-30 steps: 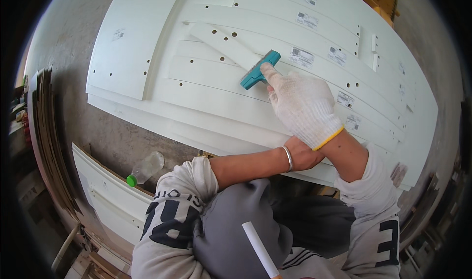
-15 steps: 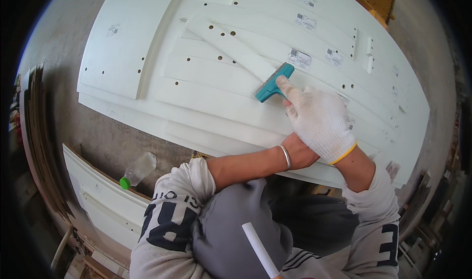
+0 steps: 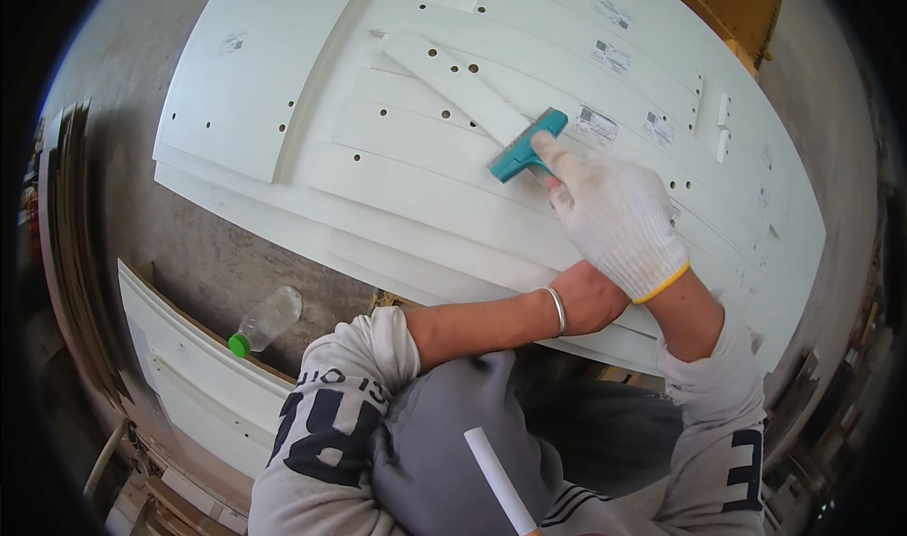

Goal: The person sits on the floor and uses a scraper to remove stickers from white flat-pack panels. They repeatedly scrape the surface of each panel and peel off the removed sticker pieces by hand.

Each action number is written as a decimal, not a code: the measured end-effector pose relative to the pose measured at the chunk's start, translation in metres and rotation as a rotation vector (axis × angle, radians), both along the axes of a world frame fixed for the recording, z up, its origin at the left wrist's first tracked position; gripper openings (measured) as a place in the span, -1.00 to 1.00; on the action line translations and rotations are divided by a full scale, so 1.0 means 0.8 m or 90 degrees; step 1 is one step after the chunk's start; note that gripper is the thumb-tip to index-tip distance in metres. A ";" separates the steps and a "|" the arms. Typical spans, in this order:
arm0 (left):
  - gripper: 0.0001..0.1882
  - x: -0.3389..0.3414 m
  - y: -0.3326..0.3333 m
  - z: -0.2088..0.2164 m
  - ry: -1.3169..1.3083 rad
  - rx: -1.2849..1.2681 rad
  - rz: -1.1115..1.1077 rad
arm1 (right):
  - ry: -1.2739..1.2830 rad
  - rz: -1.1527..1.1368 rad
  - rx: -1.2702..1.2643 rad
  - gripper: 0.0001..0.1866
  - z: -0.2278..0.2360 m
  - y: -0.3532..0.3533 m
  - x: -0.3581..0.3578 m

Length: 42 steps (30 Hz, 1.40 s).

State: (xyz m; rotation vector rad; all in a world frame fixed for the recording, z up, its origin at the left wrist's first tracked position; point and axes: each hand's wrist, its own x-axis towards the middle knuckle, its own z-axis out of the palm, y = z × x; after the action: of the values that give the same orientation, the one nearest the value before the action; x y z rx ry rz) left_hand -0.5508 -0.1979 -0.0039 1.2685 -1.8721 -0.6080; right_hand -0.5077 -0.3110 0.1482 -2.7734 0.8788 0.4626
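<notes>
My right hand (image 3: 614, 217), in a white knit glove with a yellow cuff, grips a teal scraper (image 3: 531, 146) with a wide metal-edged head. The scraper's edge rests at the lower end of a narrow white strip (image 3: 453, 83), which lies slantwise across white panels (image 3: 416, 191). My bare left hand (image 3: 593, 297), with a silver bangle at the wrist, sits at the near edge of the panels. It lies partly under my right wrist, and its fingers are hidden there.
A thicker white panel (image 3: 248, 83) lies at the left of the stack. Printed labels (image 3: 597, 126) and drilled holes dot the boards. On the floor at lower left are a clear bottle (image 3: 271, 319) with a green cap and another white panel (image 3: 194, 375). A cigarette (image 3: 501, 479) juts in below.
The view has shifted, so the panels appear farther right. Against them, the scraper in my right hand has slid a little toward the upper left along the strip. My left hand stays near the panel edge.
</notes>
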 end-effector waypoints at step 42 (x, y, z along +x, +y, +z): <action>-0.65 0.010 -0.009 0.027 -0.012 -0.036 -0.025 | 0.041 0.022 0.029 -0.54 0.005 -0.012 0.086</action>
State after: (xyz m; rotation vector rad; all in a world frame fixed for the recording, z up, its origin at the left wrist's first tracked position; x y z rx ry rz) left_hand -0.5429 -0.2053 0.0178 1.2073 -1.9203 -0.5619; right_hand -0.4389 -0.3203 0.1519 -2.7507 0.8247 0.5731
